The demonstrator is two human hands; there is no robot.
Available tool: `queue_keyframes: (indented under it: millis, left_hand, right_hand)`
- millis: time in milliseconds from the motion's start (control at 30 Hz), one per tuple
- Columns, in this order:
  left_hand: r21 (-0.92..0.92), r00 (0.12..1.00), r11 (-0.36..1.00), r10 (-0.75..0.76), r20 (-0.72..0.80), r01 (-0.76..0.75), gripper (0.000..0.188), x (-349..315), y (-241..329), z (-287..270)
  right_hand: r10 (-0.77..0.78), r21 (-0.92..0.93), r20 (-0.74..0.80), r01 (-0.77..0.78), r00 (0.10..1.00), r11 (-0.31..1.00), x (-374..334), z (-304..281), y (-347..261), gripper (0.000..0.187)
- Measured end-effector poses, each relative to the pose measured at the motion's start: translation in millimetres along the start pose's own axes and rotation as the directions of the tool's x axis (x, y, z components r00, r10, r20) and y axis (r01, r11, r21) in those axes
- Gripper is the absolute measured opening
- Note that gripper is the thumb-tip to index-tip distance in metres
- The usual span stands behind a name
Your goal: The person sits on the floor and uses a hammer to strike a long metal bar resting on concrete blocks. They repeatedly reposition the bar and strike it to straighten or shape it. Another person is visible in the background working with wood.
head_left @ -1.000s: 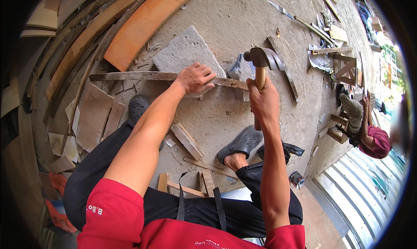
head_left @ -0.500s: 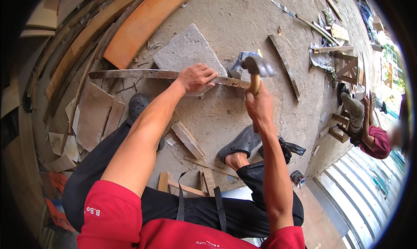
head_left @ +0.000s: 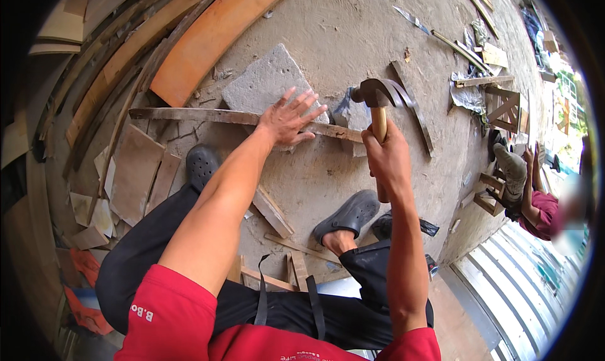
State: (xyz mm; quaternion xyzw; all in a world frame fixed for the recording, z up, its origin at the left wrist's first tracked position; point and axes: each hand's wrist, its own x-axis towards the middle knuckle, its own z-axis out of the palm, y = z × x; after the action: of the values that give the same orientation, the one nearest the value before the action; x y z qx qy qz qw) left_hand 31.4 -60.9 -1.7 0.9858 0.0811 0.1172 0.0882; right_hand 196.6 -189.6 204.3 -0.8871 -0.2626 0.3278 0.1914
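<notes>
My right hand (head_left: pixel 389 156) is closed round the wooden handle of a claw hammer (head_left: pixel 380 94), its dark metal head up at the far end. A long narrow wooden strip (head_left: pixel 195 114) lies crosswise in front of me, against the near side of a grey concrete block (head_left: pixel 268 77). On that strip rests my left hand (head_left: pixel 290 118), palm down with fingers spread. Under the strip's right end is a smaller grey block (head_left: pixel 354 116). The hammer head hangs just above and right of that end, apart from it.
Curved boards and an orange plank (head_left: pixel 208 43) are stacked at the far left. A short wood piece (head_left: pixel 273 211) lies between my feet. A dark wooden strip (head_left: pixel 413 112) is on the floor at right. Another person (head_left: pixel 535 197) sits at the far right beside wooden stools.
My left hand's fingers have gone from curled over the strip to spread out flat. The hammer has shifted slightly right, and its head shows more sharply.
</notes>
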Motion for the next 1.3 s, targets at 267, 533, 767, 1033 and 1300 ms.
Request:
queue_keyframes:
  millis: [267, 533, 767, 1033, 1300]
  left_hand:
    - [-0.020, 0.965, 0.998, -0.047, 0.258, 0.054, 0.083, 6.2, -3.2, 1.0]
    - [-0.071, 0.960, 0.997, 0.004, 0.280, 0.017, 0.089, 4.6, -0.6, 4.0]
    - [-0.051, 0.956, 0.998, -0.017, 0.293, 0.033, 0.090, 5.5, -2.8, 4.9]
    - [-0.084, 0.965, 0.996, -0.003, 0.262, 0.026, 0.081, 3.3, -1.7, 1.7]
    - [-0.190, 1.000, 0.981, -0.029, -0.007, 0.028, 0.048, 2.6, -2.7, 4.7]
  right_hand:
    - [-0.133, -0.031, 0.017, 0.133, 0.991, 0.991, 56.7, -16.6, -5.2, 0.024]
    - [0.245, -0.269, 0.410, -0.140, 0.879, 0.953, 29.2, -24.9, 26.4, 0.016]
    - [0.232, -0.012, 0.408, -0.249, 0.883, 0.968, 35.2, -25.6, 20.9, 0.009]
    - [0.315, 0.004, 0.427, -0.350, 0.847, 0.937, -9.4, -18.6, 61.2, 0.017]
    - [0.264, 0.386, 0.167, -0.310, 0.950, 0.869, -43.4, -6.5, 63.3, 0.021]
